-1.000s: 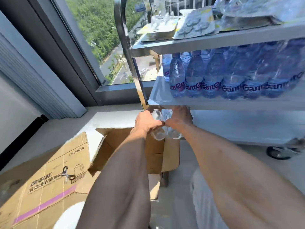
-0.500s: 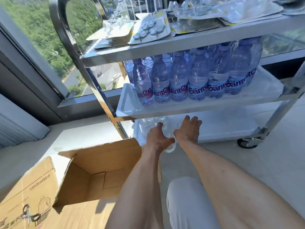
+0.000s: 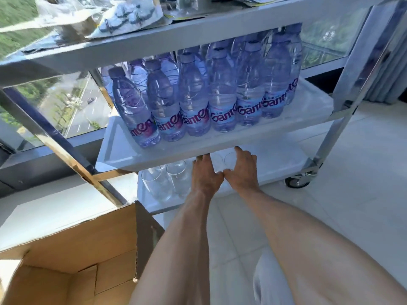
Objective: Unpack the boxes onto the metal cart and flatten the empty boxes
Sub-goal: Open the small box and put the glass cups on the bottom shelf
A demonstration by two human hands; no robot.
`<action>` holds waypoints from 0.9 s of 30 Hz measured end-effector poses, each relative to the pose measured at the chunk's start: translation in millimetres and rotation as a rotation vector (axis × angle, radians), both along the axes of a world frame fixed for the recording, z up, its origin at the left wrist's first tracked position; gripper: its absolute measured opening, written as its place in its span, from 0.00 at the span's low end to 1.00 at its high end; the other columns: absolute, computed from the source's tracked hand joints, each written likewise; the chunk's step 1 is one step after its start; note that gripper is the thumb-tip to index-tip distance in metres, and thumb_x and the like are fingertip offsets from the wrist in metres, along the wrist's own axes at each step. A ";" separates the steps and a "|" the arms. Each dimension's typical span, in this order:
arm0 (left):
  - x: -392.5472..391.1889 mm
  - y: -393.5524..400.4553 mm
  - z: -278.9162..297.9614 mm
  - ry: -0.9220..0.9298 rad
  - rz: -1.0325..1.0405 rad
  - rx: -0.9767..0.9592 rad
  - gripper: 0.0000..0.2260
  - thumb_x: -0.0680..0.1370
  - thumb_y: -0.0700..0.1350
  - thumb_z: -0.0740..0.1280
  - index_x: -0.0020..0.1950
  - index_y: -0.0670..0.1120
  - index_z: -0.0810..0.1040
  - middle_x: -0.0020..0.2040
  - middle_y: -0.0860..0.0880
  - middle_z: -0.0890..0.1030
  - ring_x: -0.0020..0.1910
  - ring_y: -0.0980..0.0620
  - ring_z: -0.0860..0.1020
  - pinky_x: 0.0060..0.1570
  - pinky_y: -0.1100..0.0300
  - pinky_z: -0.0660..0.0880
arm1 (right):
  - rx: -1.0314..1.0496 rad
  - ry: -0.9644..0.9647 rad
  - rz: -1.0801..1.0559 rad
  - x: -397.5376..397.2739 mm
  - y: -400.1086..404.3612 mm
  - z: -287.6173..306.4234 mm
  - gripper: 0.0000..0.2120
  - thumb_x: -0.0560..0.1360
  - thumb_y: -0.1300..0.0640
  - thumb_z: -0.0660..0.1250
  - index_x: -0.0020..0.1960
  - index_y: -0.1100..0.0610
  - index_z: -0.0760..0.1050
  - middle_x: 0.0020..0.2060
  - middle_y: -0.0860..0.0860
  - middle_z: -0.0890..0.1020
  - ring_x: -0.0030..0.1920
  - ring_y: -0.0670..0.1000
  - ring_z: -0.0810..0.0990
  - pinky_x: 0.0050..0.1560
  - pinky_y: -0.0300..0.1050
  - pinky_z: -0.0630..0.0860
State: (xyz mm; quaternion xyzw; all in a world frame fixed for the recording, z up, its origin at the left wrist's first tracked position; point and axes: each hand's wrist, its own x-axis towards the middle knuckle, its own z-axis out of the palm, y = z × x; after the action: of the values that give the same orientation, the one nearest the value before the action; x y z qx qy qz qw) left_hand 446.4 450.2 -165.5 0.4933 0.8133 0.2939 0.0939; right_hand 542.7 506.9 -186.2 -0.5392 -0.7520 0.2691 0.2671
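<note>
Head view: hands now under middle shelf, moved forward from box (image 3: pixel 72 260). Left hand (image 3: pixel 206 176) and right hand (image 3: pixel 241 170) each curled around a glass (image 3: pixel 230 160). Setting down on bottom shelf (image 3: pixel 286 159), right of placed glasses (image 3: pixel 164 181).

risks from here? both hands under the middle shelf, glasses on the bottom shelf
1. The left hand and right hand sit thumb to thumb beside clear glasses already standing on the bottom shelf; a careless pull-back could knock one over.
2. The middle shelf hides the fingertips, so neither grip can be checked.
3. The open cardboard box crowds the cart's corner.
</note>
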 end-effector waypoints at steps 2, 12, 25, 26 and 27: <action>-4.5 11.4 -6.0 0.037 -0.007 -0.018 0.38 0.68 0.42 0.74 0.75 0.43 0.62 0.70 0.42 0.71 0.66 0.40 0.70 0.63 0.52 0.68 | 0.019 0.008 0.010 0.7 7.0 -4.7 0.35 0.69 0.59 0.71 0.73 0.59 0.63 0.63 0.56 0.72 0.65 0.57 0.65 0.62 0.43 0.66; -35.6 36.7 -26.7 0.152 0.079 -0.176 0.28 0.72 0.45 0.71 0.69 0.40 0.68 0.65 0.39 0.75 0.62 0.36 0.73 0.57 0.52 0.71 | -0.188 -0.054 -0.058 -5.7 21.6 -36.0 0.35 0.67 0.65 0.72 0.70 0.59 0.60 0.62 0.58 0.71 0.61 0.59 0.73 0.57 0.49 0.72; -50.6 65.8 -28.4 0.086 0.180 -0.293 0.18 0.79 0.47 0.64 0.68 0.45 0.72 0.69 0.44 0.72 0.61 0.45 0.72 0.57 0.56 0.68 | -0.158 0.004 -0.088 -40.4 31.3 -57.2 0.31 0.70 0.68 0.67 0.69 0.57 0.60 0.58 0.57 0.75 0.57 0.59 0.76 0.54 0.49 0.72; -52.7 67.7 -29.1 0.075 0.191 -0.297 0.16 0.79 0.47 0.64 0.67 0.46 0.74 0.68 0.44 0.74 0.63 0.44 0.72 0.56 0.56 0.68 | -0.151 0.007 -0.086 -41.0 30.8 -59.4 0.32 0.69 0.67 0.67 0.70 0.57 0.60 0.58 0.57 0.75 0.57 0.59 0.76 0.54 0.49 0.72; -54.9 69.1 -29.5 0.067 0.194 -0.288 0.15 0.80 0.48 0.63 0.66 0.47 0.74 0.68 0.45 0.74 0.64 0.43 0.72 0.55 0.57 0.67 | -0.144 0.016 -0.085 -40.9 30.2 -60.8 0.33 0.68 0.67 0.67 0.70 0.57 0.61 0.58 0.57 0.75 0.57 0.59 0.75 0.54 0.49 0.73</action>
State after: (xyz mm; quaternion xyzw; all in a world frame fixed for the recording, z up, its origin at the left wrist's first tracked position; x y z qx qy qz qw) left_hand 391.5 519.3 -195.0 0.4033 0.8935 0.1654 0.1077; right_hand 501.8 537.2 -247.0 -0.5863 -0.7049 0.3154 0.2449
